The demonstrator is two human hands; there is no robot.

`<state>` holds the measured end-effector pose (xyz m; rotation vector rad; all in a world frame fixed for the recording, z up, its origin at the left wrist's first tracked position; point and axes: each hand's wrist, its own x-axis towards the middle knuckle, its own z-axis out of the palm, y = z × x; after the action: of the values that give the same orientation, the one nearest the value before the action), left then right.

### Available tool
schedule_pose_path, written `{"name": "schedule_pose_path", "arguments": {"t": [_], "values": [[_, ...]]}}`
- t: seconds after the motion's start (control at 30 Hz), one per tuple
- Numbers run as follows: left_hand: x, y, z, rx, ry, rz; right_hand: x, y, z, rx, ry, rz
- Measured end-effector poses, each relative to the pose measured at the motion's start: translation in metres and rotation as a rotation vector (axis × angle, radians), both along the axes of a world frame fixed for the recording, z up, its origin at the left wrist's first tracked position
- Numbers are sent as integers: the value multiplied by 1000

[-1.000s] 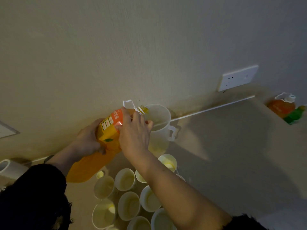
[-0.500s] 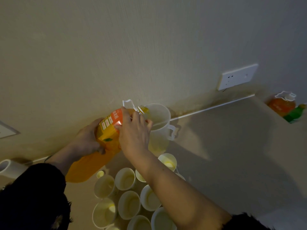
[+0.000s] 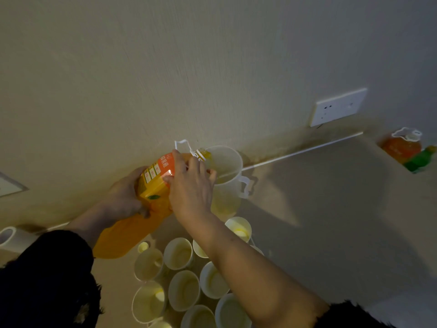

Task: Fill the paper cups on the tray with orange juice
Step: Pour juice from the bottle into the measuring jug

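Observation:
A large orange juice bottle (image 3: 132, 230) lies tilted, its mouth over the rim of a clear plastic jug (image 3: 227, 183) by the wall. My left hand (image 3: 125, 197) grips the bottle's middle from the far side. My right hand (image 3: 191, 185) holds the bottle near its neck, fingers curled over the label. Some juice lies in the bottom of the jug. Several white paper cups (image 3: 184, 290) stand clustered below the jug; my right forearm covers some of them. The tray under them is hidden.
A second orange juice bottle (image 3: 402, 146) and a green bottle (image 3: 419, 159) stand at the far right. A white socket (image 3: 338, 106) sits on the wall. A white roll (image 3: 10, 237) lies at the left edge. A small yellow cap (image 3: 143, 246) lies beside the cups.

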<state>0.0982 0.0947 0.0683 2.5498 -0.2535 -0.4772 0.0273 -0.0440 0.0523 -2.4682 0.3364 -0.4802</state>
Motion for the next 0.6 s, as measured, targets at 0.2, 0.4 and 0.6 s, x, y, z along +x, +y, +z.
{"name": "schedule_pose_path", "arguments": {"t": [0.2, 0.4, 0.6], "values": [[0, 0, 1, -5, -7, -1, -1, 0, 0, 4, -1, -3], [-1, 0, 1, 11, -2, -5, -1, -1, 0, 1, 7, 6], [-1, 1, 2, 2, 8, -13, -4, -1, 2, 4, 9, 8]]}}
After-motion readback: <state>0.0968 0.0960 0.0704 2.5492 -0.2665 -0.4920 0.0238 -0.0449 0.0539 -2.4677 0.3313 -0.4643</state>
